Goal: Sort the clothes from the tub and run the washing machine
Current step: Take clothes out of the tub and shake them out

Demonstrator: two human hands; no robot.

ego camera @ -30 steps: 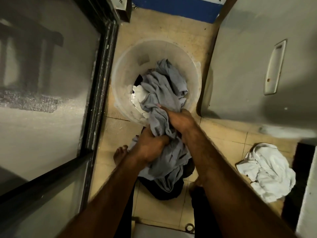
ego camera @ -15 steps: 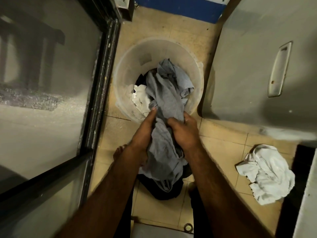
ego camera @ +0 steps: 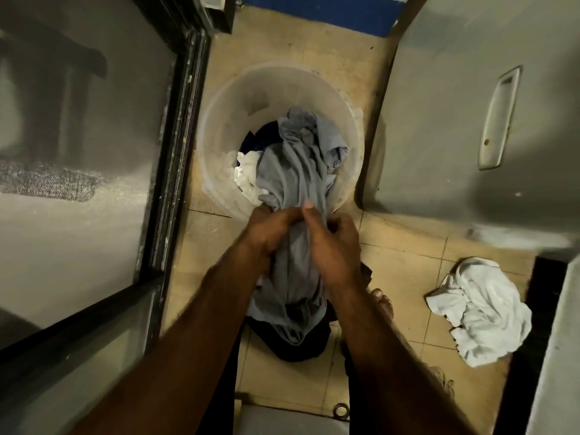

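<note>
Now my left hand (ego camera: 270, 229) and right hand (ego camera: 332, 243), grips clamped together on the grey cotton garment (ego camera: 295, 183), draw it clear of the translucent plastic tub (ego camera: 219, 127) for sorting.

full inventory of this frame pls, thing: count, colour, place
tub: 1, translucent white, on floor, centre top
grey garment: 1, grey, stretched from tub up into both hands
white cloth in tub: 1, white, tub's left side
dark clothing: count unclear, dark, under the grey garment in tub
white garment: 1, white, crumpled on floor, right
dark pile: 1, black, floor below the hands
glass door: 1, dark frame, left
grey appliance: 1, right
left hand: gripping grey garment
right hand: gripping grey garment
</note>
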